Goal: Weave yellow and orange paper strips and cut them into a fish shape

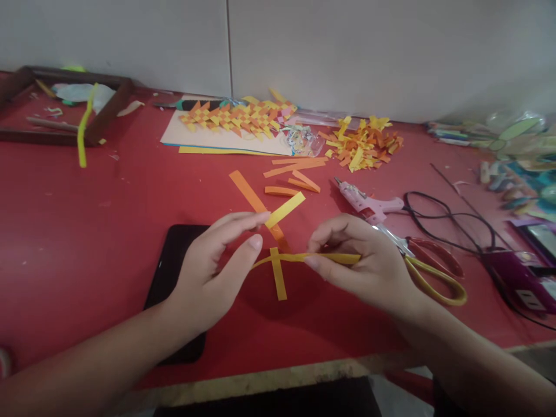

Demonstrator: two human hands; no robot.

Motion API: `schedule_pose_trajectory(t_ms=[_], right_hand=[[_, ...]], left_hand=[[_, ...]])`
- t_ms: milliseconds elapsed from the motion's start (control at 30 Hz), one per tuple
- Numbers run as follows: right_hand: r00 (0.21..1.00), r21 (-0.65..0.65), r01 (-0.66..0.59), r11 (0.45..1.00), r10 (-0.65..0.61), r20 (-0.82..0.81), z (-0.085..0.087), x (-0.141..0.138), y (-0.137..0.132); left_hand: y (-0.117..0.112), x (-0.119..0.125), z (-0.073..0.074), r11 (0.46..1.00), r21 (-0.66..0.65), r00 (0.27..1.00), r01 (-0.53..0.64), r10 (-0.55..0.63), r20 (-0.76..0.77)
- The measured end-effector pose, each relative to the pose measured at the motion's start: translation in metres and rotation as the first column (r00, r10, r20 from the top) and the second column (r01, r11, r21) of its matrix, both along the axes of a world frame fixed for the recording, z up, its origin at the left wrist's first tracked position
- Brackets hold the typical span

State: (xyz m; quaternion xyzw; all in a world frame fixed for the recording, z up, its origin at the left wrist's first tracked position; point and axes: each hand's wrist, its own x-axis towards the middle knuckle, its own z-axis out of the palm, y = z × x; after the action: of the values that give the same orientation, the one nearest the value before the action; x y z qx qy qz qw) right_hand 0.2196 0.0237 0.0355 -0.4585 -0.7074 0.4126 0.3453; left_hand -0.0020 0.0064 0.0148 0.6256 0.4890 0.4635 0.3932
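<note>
My left hand hovers over the red table, its fingers pinching yellow and orange paper strips that cross each other. A yellow strip end sticks up past its fingertips. My right hand pinches the other end of a long yellow strip that runs level between both hands. Loose orange strips lie just beyond the hands.
A black phone lies under my left wrist. A pink glue gun, red-and-yellow scissors and a black cord lie right. A woven orange-yellow mat on paper, a scrap pile and a wooden frame sit behind.
</note>
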Motion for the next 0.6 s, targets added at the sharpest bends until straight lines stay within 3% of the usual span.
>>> schedule_pose_trajectory(t_ms=[200,600], right_hand=[[0.998,-0.065,-0.04,0.997,0.037,-0.044,0.0014,-0.0027,-0.0013],[0.994,-0.072,-0.042,0.997,0.034,-0.102,-0.0018,-0.0054,-0.0039]], left_hand=[[0.002,0.0015,-0.0021,0.998,-0.031,0.995,0.058,-0.055,0.085],[-0.0005,0.0031,-0.0019,0.979,0.123,0.981,0.163,-0.147,-0.129]])
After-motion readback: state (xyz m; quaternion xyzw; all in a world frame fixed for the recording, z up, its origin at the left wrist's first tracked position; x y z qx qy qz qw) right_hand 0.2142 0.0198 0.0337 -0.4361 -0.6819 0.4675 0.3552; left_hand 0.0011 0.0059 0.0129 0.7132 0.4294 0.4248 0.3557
